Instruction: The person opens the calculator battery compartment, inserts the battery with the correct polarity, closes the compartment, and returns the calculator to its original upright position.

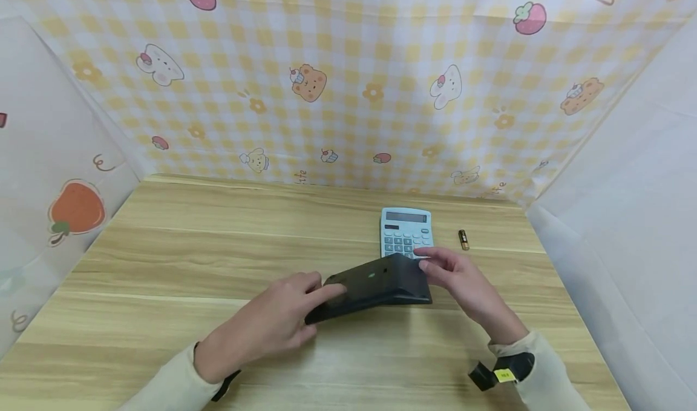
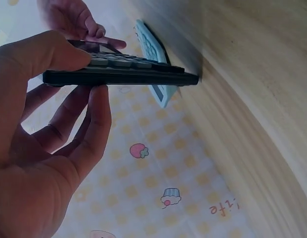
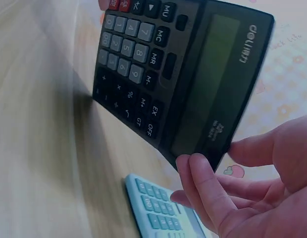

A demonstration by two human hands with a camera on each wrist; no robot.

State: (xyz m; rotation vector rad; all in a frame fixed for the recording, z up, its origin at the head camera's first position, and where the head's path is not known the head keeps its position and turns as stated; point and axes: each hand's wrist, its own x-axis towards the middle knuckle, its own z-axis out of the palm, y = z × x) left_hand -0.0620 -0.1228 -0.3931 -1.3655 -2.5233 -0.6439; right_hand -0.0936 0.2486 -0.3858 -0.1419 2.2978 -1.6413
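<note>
Black calculator: tilts between both hands, turns its back to the head view and its keys to the right wrist view; cannot tell whether touching the wood.
Left hand: grips the keypad end, with thumb on the key side and curled fingers against the back.
Right hand: pinches a display-end corner, with fingertips on the front and thumb at the back edge.
Tabletop: spreads beneath, wood-grained.
Light-blue calculator: lies face up just beyond, near end hidden.
Battery: lies apart, right of the light-blue calculator.
Checked cloth: hangs behind everything.
</note>
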